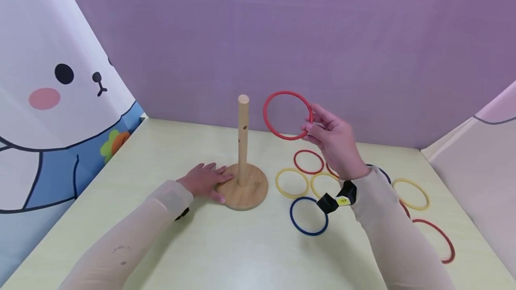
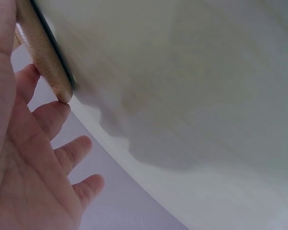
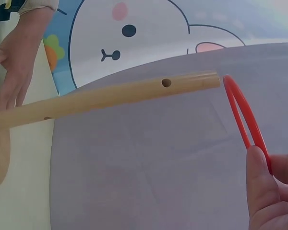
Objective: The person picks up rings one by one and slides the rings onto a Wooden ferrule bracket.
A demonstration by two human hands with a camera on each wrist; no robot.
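Note:
A wooden stand has an upright post [image 1: 243,147] on a round base [image 1: 254,194]. My left hand [image 1: 203,181] rests at the base's left side, fingers spread; in the left wrist view, fingertips of the left hand [image 2: 33,158] touch the base's edge [image 2: 50,62]. Between thumb and fingers my right hand [image 1: 334,142] pinches a red ring [image 1: 285,92], raised to the right of the post's top. The right wrist view has the ring [image 3: 250,115] nearly edge-on, close to the tip of the post [image 3: 134,97], not around it.
Flat rings lie right of the stand: a red ring [image 1: 308,150], a yellow ring [image 1: 292,197] and a blue ring [image 1: 309,234] among them. Farther right are another yellow ring [image 1: 428,198] and red ring [image 1: 451,240]. My right arm partly hides several. A purple cloth [image 1: 201,48] hangs behind.

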